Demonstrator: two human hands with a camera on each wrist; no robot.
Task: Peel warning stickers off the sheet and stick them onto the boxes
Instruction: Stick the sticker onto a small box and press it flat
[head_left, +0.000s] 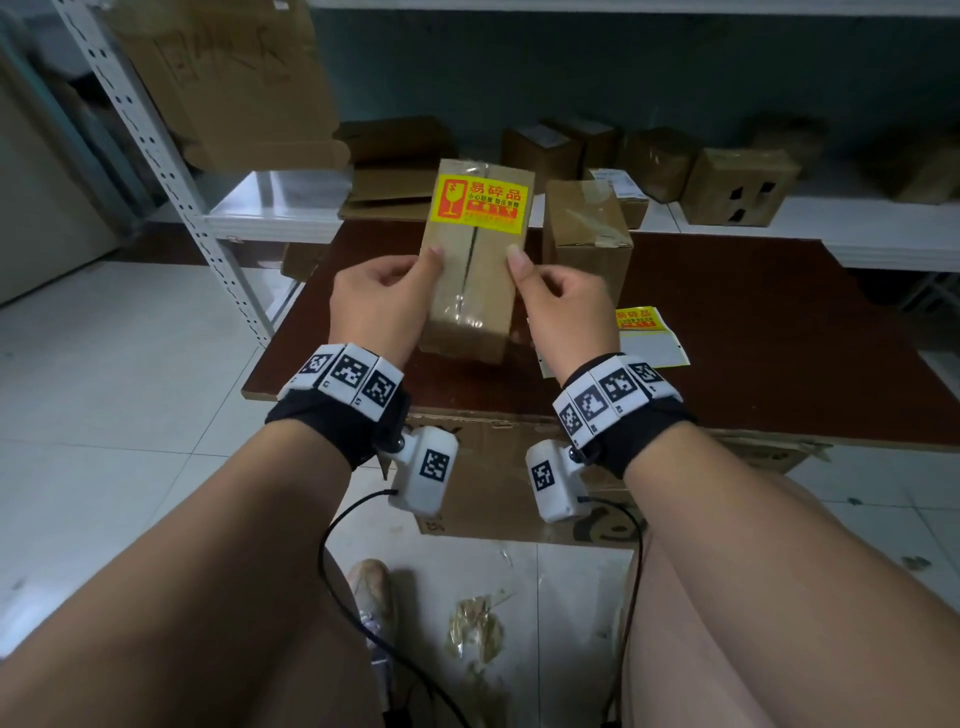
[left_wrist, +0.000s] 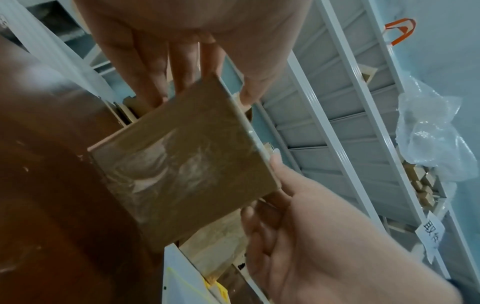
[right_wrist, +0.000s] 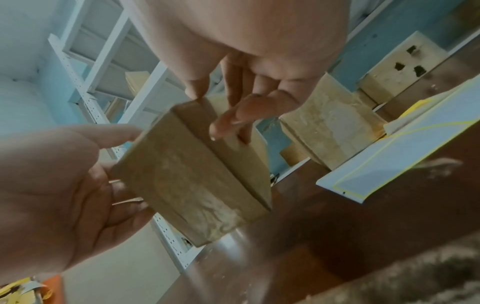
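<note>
A taped brown cardboard box (head_left: 472, 280) is held between both hands over the brown table (head_left: 753, 322). A yellow and red warning sticker (head_left: 480, 202) lies flat on the far end of its top face. My left hand (head_left: 415, 275) grips the left side, thumb on top and fingers underneath. My right hand (head_left: 530, 280) grips the right side the same way. The left wrist view shows the box's underside (left_wrist: 182, 170); the right wrist view shows its end and side (right_wrist: 197, 181). The sticker sheet (head_left: 649, 338) lies on the table just right of my right wrist.
A second taped box (head_left: 587, 234) stands on the table behind my right hand. Several more boxes (head_left: 737, 187) sit on the white shelf at the back. A perforated shelf post (head_left: 156, 156) rises at the left. Flattened cardboard (head_left: 493, 467) lies under the table's near edge.
</note>
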